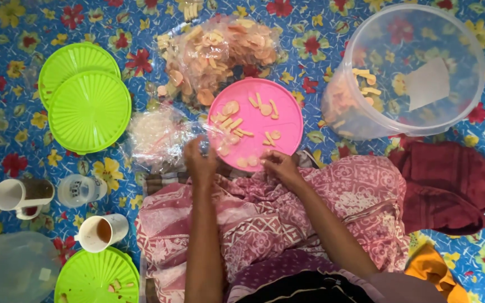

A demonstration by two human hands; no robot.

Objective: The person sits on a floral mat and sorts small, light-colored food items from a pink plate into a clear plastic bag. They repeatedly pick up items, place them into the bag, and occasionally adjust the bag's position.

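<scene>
A pink round lid [279, 112] lies flat on the flowered mat with several pale orange chips scattered on it. My left hand [200, 161] rests at its near left rim, fingers closed on the edge of a clear plastic bag [158, 137]. At the lid's near edge, my right hand [279, 165] has its fingertips curled on the chips there. A larger clear bag of chips [214, 56] lies just beyond the lid.
A big clear plastic tub [416, 73] with a few chips lies tilted at the right. Two green lids [88, 106] are stacked at the left, another green lid [96, 278] at the bottom left. Mugs [105, 230] and a glass stand nearby. A dark red cloth [450, 185] lies right.
</scene>
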